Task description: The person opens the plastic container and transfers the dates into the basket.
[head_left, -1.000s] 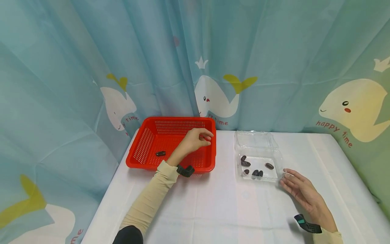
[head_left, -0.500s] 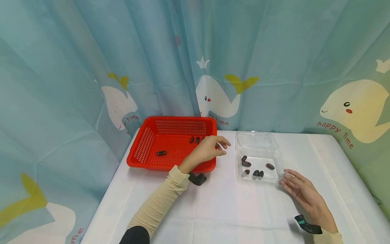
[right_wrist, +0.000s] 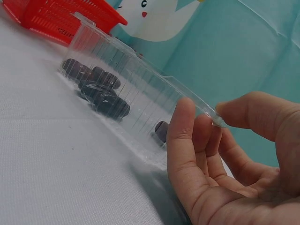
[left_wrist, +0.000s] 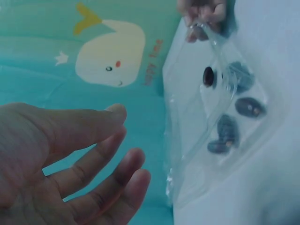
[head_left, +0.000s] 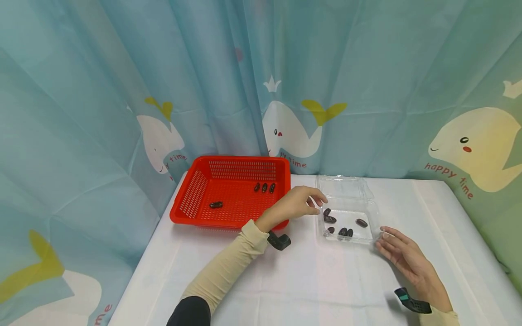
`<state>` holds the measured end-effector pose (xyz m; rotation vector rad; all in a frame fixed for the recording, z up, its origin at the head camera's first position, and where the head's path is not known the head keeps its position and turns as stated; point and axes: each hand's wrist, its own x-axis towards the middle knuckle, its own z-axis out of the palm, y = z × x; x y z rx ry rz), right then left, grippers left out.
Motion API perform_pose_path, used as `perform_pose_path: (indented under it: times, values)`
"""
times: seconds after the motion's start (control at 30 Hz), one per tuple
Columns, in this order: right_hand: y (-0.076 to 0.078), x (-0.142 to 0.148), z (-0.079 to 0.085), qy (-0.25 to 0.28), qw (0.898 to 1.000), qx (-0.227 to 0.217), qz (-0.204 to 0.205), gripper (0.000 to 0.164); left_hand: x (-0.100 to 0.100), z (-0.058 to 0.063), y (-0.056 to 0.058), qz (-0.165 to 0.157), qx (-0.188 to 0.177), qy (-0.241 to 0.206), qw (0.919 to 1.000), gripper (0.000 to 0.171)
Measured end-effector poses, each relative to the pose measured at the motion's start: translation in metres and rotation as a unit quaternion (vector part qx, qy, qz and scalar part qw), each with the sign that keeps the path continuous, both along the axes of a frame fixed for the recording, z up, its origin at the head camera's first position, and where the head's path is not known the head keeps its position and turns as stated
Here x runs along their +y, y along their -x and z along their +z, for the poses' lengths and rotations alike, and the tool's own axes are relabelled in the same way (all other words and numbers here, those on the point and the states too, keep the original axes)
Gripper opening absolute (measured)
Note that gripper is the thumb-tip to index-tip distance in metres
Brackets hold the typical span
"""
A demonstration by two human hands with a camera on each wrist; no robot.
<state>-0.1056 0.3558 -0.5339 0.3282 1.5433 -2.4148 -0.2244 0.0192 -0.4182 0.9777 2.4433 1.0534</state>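
Observation:
My left hand (head_left: 303,201) is at the left rim of a clear plastic box (head_left: 354,204), its fingers loosely bent. Nothing lies between its thumb and fingertips in the left wrist view. With thumb and fingers, my right hand (right_wrist: 234,154) pinches the rim of the box at its front right corner. Several dark dates (head_left: 329,219) lie on the floor of the box, most along its left and front, and one date (head_left: 361,222) lies farther right. The clear lid (head_left: 342,186) is folded back toward the curtain.
Left of the box stands a red plastic basket (head_left: 175,213) with slotted walls. Three dates (head_left: 264,187) lie in a row at its right, and more dark dates (head_left: 215,205) sit at its front left. A whale-print curtain (head_left: 228,90) hangs behind the white-covered table (head_left: 302,280).
My left hand has moved right, out of the basket and over to the box, uncovering the row of three dates. The right hand and the box have stayed in place.

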Motion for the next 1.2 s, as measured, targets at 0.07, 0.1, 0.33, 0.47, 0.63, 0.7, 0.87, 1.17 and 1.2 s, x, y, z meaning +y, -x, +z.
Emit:
perform_pose_path:
  times: [0.07, 0.1, 0.33, 0.47, 0.63, 0.7, 0.87, 1.17, 1.2]
  values:
    - [0.0, 0.0, 0.0, 0.001, 1.0, -0.002, 0.0, 0.03, 0.006, -0.001, -0.001, -0.01, -0.002, 0.002, 0.9999, 0.03]
    - [0.0, 0.0, 0.0, 0.0, 1.0, -0.002, 0.0, 0.03, 0.008, -0.002, -0.001, -0.015, -0.004, 0.002, 0.9999, 0.03]
    - [-0.001, -0.001, 0.0, -0.01, 1.0, -0.007, -0.005, 0.029, 0.029, -0.012, 0.002, -0.041, -0.002, 0.019, 0.999, 0.028]
    - [-0.001, -0.001, 0.0, -0.016, 1.0, -0.007, -0.004, 0.029, 0.039, -0.019, 0.003, -0.053, -0.011, 0.027, 0.9982, 0.028]
    - [-0.001, -0.001, 0.0, -0.01, 1.0, -0.006, -0.001, 0.028, 0.049, -0.028, 0.005, -0.067, -0.021, 0.038, 0.9968, 0.03]
    - [-0.001, -0.001, 0.001, -0.006, 1.0, -0.007, -0.001, 0.028, 0.053, -0.031, 0.005, -0.069, -0.03, 0.039, 0.9964, 0.031]
    - [0.0, -0.001, 0.0, -0.004, 1.0, -0.013, -0.006, 0.028, 0.061, -0.037, 0.006, -0.066, -0.045, 0.044, 0.9958, 0.033]
    - [0.001, 0.0, -0.003, 0.007, 1.0, -0.007, -0.01, 0.028, 0.073, -0.046, 0.006, -0.085, -0.028, 0.055, 0.9945, 0.034]
    - [0.001, 0.0, -0.003, 0.007, 1.0, -0.005, -0.01, 0.029, 0.075, -0.047, 0.006, -0.091, -0.028, 0.055, 0.9939, 0.034]
